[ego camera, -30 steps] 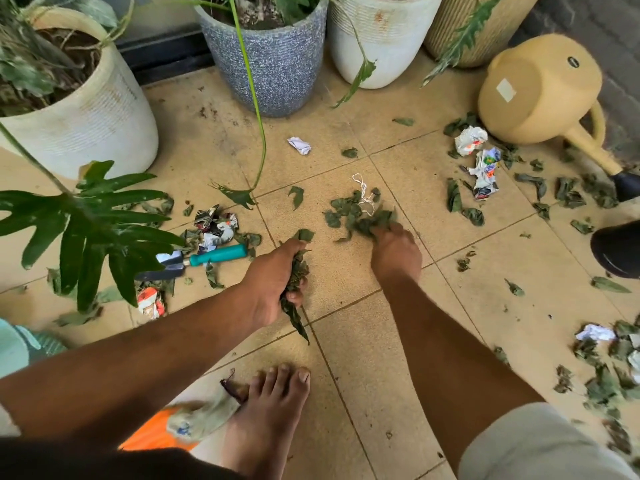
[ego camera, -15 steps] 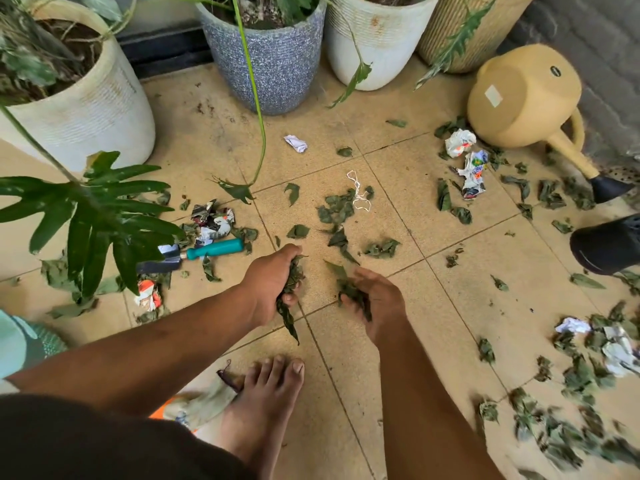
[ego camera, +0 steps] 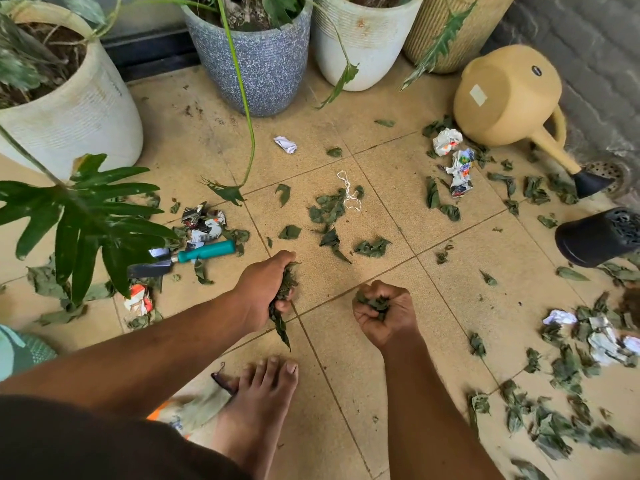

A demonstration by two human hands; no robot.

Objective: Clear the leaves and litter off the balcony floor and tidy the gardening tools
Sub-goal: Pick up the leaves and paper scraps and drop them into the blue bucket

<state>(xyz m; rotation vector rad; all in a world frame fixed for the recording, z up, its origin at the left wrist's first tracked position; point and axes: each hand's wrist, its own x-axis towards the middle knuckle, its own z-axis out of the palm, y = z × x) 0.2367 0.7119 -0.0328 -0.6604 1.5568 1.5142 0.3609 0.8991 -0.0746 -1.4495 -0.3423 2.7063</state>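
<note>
While crouched over the tiled floor [ego camera: 363,393], clutching leaves in both hands. Left hand [ego camera: 266,285] clenched round a bunch of leaves [ego camera: 282,306], one long leaf dangling below the fist, grip just above the floor. Right hand [ego camera: 386,315] turned palm up, fingers curled over a smaller wad [ego camera: 372,303], grip closed on it. Beyond the hands, loose leaves [ego camera: 329,211] scattered on the tiles beside a bit of white string [ego camera: 349,190]. Off to the left, a trowel [ego camera: 188,258] with teal handle lying flat among crumpled paper [ego camera: 202,225]. More paper [ego camera: 457,161] near a tipped watering can [ego camera: 505,98] at far right. Thick litter of leaves [ego camera: 568,375] along the right side. Black pot [ego camera: 599,237] on its side at the right edge. Planters [ego camera: 258,60] lined along the top. Bare foot [ego camera: 259,403] planted near the bottom.
</note>
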